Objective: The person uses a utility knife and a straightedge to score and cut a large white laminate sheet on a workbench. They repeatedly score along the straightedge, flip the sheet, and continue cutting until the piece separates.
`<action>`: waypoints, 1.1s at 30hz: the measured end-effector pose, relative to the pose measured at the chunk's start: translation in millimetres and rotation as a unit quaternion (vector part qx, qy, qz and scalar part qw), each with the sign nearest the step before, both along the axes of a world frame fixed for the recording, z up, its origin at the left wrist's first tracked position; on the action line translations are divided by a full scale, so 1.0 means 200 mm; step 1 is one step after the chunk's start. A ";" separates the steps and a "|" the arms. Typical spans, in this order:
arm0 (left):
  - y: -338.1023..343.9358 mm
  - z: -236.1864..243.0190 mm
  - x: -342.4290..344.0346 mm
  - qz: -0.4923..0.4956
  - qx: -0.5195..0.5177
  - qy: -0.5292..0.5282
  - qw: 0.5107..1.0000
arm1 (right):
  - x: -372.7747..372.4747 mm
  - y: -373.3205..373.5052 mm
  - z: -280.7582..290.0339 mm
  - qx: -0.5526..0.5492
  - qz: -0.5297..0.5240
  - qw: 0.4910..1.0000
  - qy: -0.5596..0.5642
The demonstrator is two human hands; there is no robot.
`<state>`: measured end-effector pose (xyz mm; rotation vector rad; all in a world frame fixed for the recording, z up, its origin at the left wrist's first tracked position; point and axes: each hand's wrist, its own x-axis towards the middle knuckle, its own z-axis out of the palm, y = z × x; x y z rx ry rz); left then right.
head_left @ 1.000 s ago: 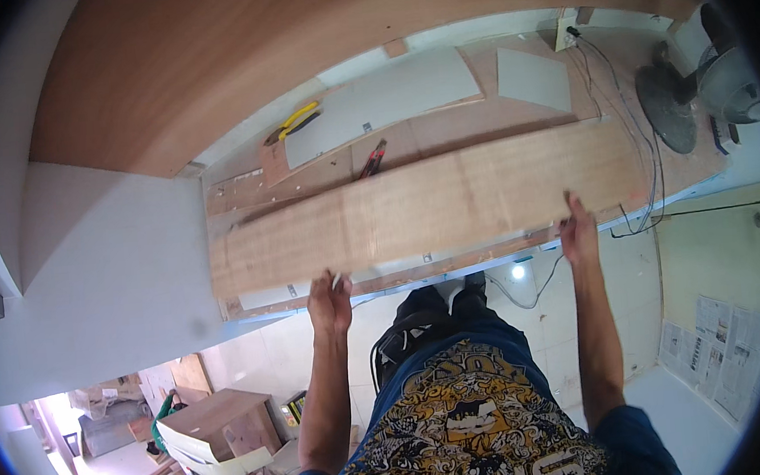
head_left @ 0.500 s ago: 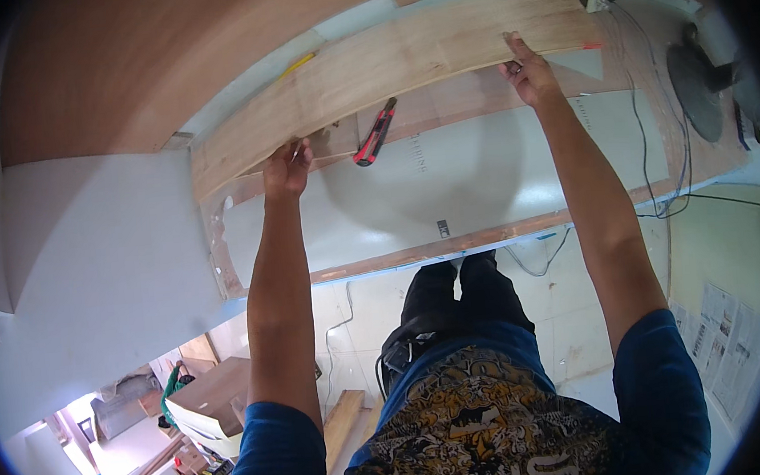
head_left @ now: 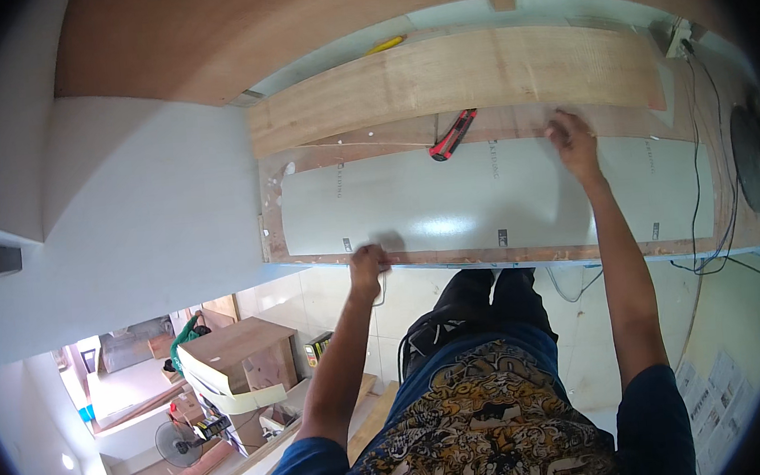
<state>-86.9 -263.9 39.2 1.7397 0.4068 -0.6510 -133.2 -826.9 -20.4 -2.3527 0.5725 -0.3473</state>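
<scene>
Over a long white sheet (head_left: pixel 422 198) on the wooden surface (head_left: pixel 274 192), my right hand (head_left: pixel 573 137) is open, fingers loosely bent, near the sheet's back edge. At the sheet's front edge, my left hand (head_left: pixel 370 265) has curled fingers; what they grip, if anything, is unclear. A long pale wooden board (head_left: pixel 448 76) lies across the back, free of both hands. A red-and-black utility knife (head_left: pixel 453 136) sits between board and sheet. Behind the board, yellow-handled pliers (head_left: pixel 385 45) are mostly hidden.
Cables (head_left: pixel 700 105) hang at right beside a dark fan (head_left: pixel 748 155). A white wall (head_left: pixel 128 213) borders the left. At lower left are a wooden cabinet (head_left: pixel 237 347), another fan (head_left: pixel 178 444) and a person in a green sleeve (head_left: pixel 183 340).
The pale board was lifted from the front to the back, uncovering the white sheet, and then let go. Both hands have since moved down toward me, the left to the front edge.
</scene>
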 end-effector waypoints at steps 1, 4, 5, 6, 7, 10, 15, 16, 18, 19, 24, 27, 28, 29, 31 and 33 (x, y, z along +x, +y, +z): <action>0.00 0.00 -0.15 0.037 0.017 0.070 0.997 | 0.01 0.10 0.04 -0.111 0.031 0.993 0.027; 0.12 -0.01 -0.42 0.043 0.012 0.164 0.985 | 0.11 0.25 0.16 -0.105 0.064 0.979 0.162; 0.09 -0.02 -0.45 0.042 -0.002 0.182 0.982 | 0.12 0.24 0.18 -0.106 0.068 0.976 0.176; 0.05 -0.03 -0.47 0.058 -0.029 0.172 0.983 | 0.14 0.23 0.19 -0.107 0.072 0.973 0.191; 0.02 -0.05 -0.48 0.082 -0.066 0.169 0.980 | 0.15 0.22 0.19 -0.110 0.078 0.969 0.206; -0.01 -0.11 -0.46 0.161 -0.174 0.148 0.960 | 0.10 0.27 0.09 -0.172 0.095 0.980 0.030; -0.23 -0.13 -0.45 0.260 -0.199 0.151 0.933 | -0.01 0.31 0.13 -0.136 0.158 0.974 0.086; -0.25 -0.13 -0.47 0.263 -0.180 0.145 0.937 | -0.02 0.32 0.15 -0.121 0.173 0.971 0.109; -0.31 -0.18 -0.42 0.262 -0.177 0.128 0.940 | 0.03 0.24 0.12 -0.153 0.201 0.961 0.113; -0.28 -0.22 -0.41 0.269 -0.184 0.120 0.938 | 0.03 0.22 0.10 -0.165 0.217 0.955 0.118; -0.33 -0.24 -0.39 0.333 -0.195 0.137 0.912 | 0.13 0.31 0.27 -0.125 0.209 0.934 0.261; -0.36 -0.22 -0.40 0.379 -0.247 0.136 0.881 | 0.16 0.39 0.29 -0.136 0.176 0.937 0.268; -0.37 -0.21 -0.39 0.395 -0.273 0.140 0.866 | 0.17 0.40 0.29 -0.141 0.165 0.940 0.263; -0.41 -0.19 -0.38 0.409 -0.300 0.147 0.849 | 0.19 0.38 0.28 -0.145 0.159 0.935 0.281; -0.47 -0.14 -0.38 0.406 -0.268 0.165 0.858 | 0.25 0.32 0.28 -0.153 0.147 0.925 0.316; -0.47 -0.12 -0.41 0.377 -0.235 0.166 0.880 | 0.30 0.26 0.31 -0.016 0.202 0.920 0.335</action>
